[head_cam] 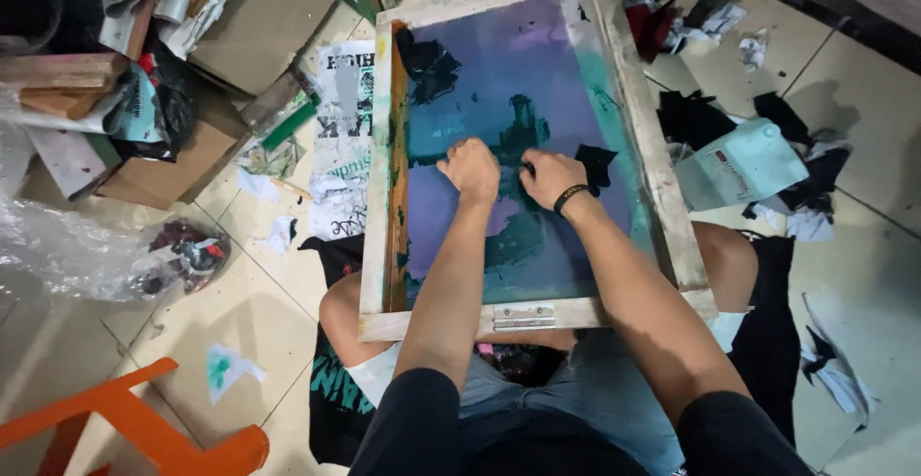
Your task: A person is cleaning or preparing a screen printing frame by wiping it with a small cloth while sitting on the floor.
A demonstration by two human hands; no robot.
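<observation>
Nearest the camera, an orange plastic stool point(144, 428) juts in at the lower left, smooth and hard-edged, over the pale tiled floor point(86, 342). A small paper scrap point(228, 368) stained green lies just beside it. The person sits on the floor with knees spread, in grey shorts, with black printed cloth point(338, 390) spread under the legs.

Across the lap rests the screen-printing frame point(382, 198), a rectangle of rough, ink-smeared pale wood with a metal hinge plate on the near rail. Its stretched mesh is stained purple, teal and dark green, with black patches near the far corner. Both forearms reach over the near rail and cover the middle of the mesh.

The left hand point(470, 167) is curled into a loose fist pressing on the mesh; what it grips, if anything, cannot be told. The right hand point(550, 177), with a dark band at the wrist, is bent with fingertips down on the screen, beside a black cloth scrap point(597, 164); whether it pinches the scrap cannot be told.

To the right lies a pale translucent plastic jug point(743, 164) among black and white rags. To the left are a crumpled clear plastic bag point(67, 246), printed paper sheets point(343, 140), a cardboard box point(182, 154) and stacked wood pieces point(58, 83).
</observation>
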